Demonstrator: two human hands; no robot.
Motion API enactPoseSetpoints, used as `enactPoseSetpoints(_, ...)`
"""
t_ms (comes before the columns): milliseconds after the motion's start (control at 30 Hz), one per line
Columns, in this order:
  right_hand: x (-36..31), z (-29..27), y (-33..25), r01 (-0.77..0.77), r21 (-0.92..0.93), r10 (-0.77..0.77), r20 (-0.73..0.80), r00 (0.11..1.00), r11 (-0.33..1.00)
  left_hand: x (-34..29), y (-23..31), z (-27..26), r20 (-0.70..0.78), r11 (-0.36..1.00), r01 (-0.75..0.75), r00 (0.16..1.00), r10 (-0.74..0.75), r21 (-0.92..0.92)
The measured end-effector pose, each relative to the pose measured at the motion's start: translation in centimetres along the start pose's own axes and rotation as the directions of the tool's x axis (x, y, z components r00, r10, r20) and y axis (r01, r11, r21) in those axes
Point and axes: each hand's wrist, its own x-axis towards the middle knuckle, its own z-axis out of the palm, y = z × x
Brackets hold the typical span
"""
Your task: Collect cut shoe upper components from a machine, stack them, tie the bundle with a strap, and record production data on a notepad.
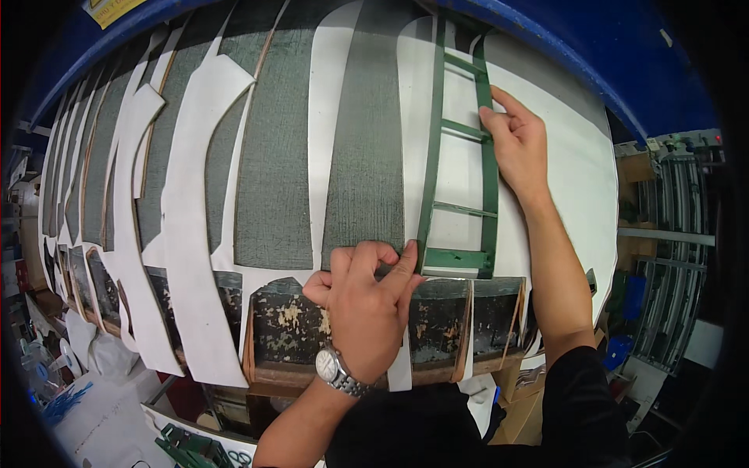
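A long green cutting die [488, 179], a narrow frame with several crossbars, lies on a white sheet of material [550, 203]. My right hand [516, 144] pinches its right rail between thumb and fingers, towards the far end. Down at the die's near left corner is my left hand [363, 292], its index finger and thumb closed against the frame and the other fingers curled. Left of the die, long tapered cutouts in the sheet bare a dark grey-green board [273, 156]. The die's far end runs into shadow.
Loose white strips [207, 312] hang over the worn front edge [289, 324] of the board. A blue machine beam [546, 35] spans the far side above the sheet. Green dies [191, 448] and scissors [239, 458] lie low at left. Metal racking [671, 257] stands at right.
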Motion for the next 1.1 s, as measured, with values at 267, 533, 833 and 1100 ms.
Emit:
enactPoseSetpoints(267,0.3,-0.2,-0.1,0.003,-0.048,-0.002,0.011,1.0,0.999,0.3,-0.1,0.5,-0.025,0.999,-0.037,0.999,0.038,0.012)
enactPoseSetpoints(533,0.3,-0.2,0.4,0.02,-0.025,-0.02,-0.007,1.0,0.999,0.2,-0.2,0.6,-0.01,0.998,-0.062,0.998,0.062,-0.032)
enactPoseSetpoints(833,0.7,-0.2,1.3,0.041,-0.065,-0.043,-0.027,0.999,0.997,0.4,-0.1,0.7,-0.033,0.998,-0.064,0.997,0.063,-0.016)
enactPoseSetpoints(1100,0.5,-0.4,0.3,0.059,-0.1,-0.061,-0.02,0.998,0.993,0.1,0.4,-0.1,-0.044,0.999,-0.048,0.998,0.047,-0.021)
